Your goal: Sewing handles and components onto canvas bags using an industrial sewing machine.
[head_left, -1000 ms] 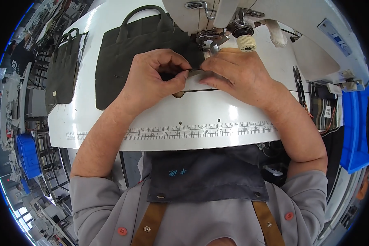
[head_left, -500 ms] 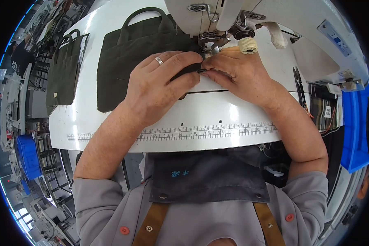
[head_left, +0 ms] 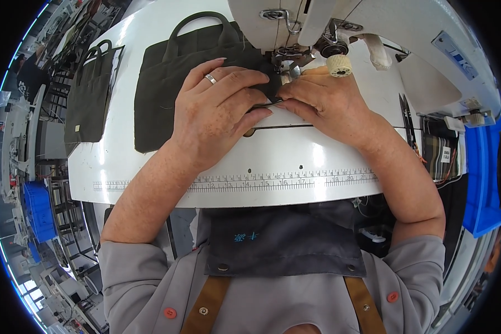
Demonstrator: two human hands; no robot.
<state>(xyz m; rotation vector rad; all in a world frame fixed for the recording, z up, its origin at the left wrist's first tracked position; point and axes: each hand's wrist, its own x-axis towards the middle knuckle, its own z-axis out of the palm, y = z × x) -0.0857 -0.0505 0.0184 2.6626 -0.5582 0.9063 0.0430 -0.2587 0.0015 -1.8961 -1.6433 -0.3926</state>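
Observation:
A dark green fabric bag panel (head_left: 160,92) with a looped handle (head_left: 198,18) lies on the white sewing table, its right side reaching the presser foot (head_left: 293,72) of a sewing machine (head_left: 384,33). My left hand (head_left: 212,111), wearing a ring, lies over the panel with fingers stretched and spread, thumb apart below the fabric's lower edge. Close to the presser foot, my right hand (head_left: 325,100) pinches that edge between thumb and fingers. The pinched fabric and the needle area are partly hidden by my fingers.
A second dark green panel with a handle (head_left: 88,100) lies at the table's left. A printed ruler (head_left: 250,182) runs along the front edge. Dark scissors or snips (head_left: 407,119) and striped fabric (head_left: 433,146) lie at right, beside a blue bin (head_left: 481,178).
My left thumb and fingers have parted from the fabric edge and spread, the hand lifting slightly. My right hand keeps its pinch, and the fabric has shifted very little.

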